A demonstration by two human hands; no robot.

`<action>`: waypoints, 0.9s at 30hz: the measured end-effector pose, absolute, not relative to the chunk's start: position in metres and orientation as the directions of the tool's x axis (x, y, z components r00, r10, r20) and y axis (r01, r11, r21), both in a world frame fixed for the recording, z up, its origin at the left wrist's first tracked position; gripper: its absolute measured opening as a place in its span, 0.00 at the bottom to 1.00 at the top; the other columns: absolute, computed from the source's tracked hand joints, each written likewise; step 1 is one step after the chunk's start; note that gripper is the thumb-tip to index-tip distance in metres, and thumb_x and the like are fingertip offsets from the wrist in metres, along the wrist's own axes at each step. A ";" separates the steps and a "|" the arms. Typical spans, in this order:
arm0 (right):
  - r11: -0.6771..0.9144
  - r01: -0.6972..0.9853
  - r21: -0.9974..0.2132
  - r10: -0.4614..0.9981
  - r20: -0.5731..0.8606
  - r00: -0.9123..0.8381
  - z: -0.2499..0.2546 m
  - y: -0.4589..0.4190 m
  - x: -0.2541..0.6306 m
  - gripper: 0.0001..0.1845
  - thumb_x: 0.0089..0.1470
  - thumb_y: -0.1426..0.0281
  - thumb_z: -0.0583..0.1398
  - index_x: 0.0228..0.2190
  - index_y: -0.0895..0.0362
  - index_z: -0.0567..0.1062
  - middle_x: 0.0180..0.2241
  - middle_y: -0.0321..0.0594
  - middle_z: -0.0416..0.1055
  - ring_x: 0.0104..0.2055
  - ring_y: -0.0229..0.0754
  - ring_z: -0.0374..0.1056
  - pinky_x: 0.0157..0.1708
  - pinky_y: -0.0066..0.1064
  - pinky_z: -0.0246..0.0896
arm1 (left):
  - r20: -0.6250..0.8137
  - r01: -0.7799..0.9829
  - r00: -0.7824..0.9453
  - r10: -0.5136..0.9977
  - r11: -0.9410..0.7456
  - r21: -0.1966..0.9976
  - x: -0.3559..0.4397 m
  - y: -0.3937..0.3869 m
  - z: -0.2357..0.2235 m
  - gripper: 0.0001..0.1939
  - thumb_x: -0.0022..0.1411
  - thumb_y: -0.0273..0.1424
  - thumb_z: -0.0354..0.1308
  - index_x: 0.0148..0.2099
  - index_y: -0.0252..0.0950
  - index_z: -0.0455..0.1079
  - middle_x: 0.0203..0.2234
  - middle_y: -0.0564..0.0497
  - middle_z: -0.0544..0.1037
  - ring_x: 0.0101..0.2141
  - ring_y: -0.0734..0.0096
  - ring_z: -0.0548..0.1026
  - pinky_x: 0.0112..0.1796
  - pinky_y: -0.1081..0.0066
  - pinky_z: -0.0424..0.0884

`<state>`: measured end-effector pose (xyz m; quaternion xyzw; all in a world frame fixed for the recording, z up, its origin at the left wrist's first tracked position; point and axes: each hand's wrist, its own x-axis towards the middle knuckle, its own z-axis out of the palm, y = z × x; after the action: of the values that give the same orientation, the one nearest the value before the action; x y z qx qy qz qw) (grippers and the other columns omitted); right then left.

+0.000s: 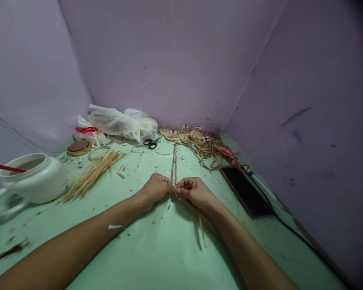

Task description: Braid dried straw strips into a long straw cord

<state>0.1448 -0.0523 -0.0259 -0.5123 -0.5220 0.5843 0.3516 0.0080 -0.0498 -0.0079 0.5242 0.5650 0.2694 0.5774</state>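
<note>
A thin braided straw cord point(175, 163) runs from the back of the green table toward me and ends between my hands. My left hand point(157, 187) is closed, its fingertips pinching the near end of the braid. Close beside it, my right hand point(196, 192) also pinches the cord, thumb against the fingers. Loose straw strands point(202, 227) hang out below my right hand onto the table. The exact crossing of the strands is hidden by the fingertips.
Left stand a white pot point(45, 181), a bundle of straw point(92, 177) and a round tin point(79, 147). At the back lie a plastic bag point(127, 123), black-handled scissors point(151, 143) and woven straw pieces point(184, 137). A phone point(246, 191) lies right, near a cable point(293, 230).
</note>
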 end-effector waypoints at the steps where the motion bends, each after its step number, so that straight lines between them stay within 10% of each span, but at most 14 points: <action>1: -0.172 0.190 -0.967 0.958 -0.209 -0.196 -0.028 -0.052 0.145 0.05 0.31 0.72 0.59 0.17 0.60 0.68 0.14 0.33 0.64 0.17 0.30 0.54 0.18 0.23 0.46 | -0.372 0.294 0.197 0.907 0.307 0.905 0.009 -0.050 -0.010 0.05 0.39 0.27 0.51 0.15 0.33 0.60 0.05 0.60 0.52 0.10 0.85 0.46 0.14 0.78 0.39; 7: -0.048 0.623 -0.781 0.997 -0.077 -0.019 -0.021 -0.060 0.146 0.07 0.36 0.68 0.59 0.16 0.60 0.72 0.14 0.38 0.66 0.18 0.33 0.56 0.17 0.25 0.44 | -0.283 0.361 0.124 0.951 0.223 0.906 0.013 -0.052 -0.021 0.07 0.39 0.27 0.51 0.14 0.34 0.57 0.06 0.61 0.50 0.11 0.85 0.46 0.14 0.78 0.39; 17: 0.259 0.843 -0.471 0.965 0.158 -0.208 -0.004 -0.087 0.128 0.08 0.40 0.74 0.55 0.17 0.58 0.73 0.18 0.44 0.70 0.18 0.35 0.55 0.20 0.29 0.38 | -0.358 0.077 0.154 0.921 0.350 0.933 0.013 -0.058 -0.009 0.07 0.35 0.22 0.48 0.12 0.34 0.54 0.06 0.61 0.49 0.12 0.86 0.45 0.15 0.78 0.40; 23: 0.304 0.712 -0.633 0.947 0.118 -0.299 -0.003 -0.084 0.137 0.07 0.40 0.74 0.56 0.17 0.58 0.73 0.16 0.38 0.68 0.18 0.32 0.53 0.20 0.27 0.41 | -0.339 0.084 0.219 0.915 0.329 0.941 0.004 -0.057 -0.011 0.05 0.37 0.27 0.54 0.15 0.33 0.60 0.05 0.60 0.54 0.10 0.86 0.47 0.14 0.78 0.41; 27: 0.026 0.464 -0.885 0.929 -0.151 -0.339 0.006 -0.070 0.159 0.09 0.39 0.67 0.59 0.16 0.60 0.72 0.15 0.36 0.65 0.17 0.31 0.55 0.19 0.25 0.47 | -0.345 0.107 0.225 0.911 0.329 0.938 0.004 -0.058 -0.013 0.05 0.38 0.28 0.55 0.18 0.32 0.62 0.05 0.60 0.56 0.10 0.85 0.49 0.14 0.79 0.42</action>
<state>0.1587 -0.0700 0.0062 -0.5185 -0.6715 0.4673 0.2486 0.0036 -0.0583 -0.0126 0.4795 0.5308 0.3250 0.6187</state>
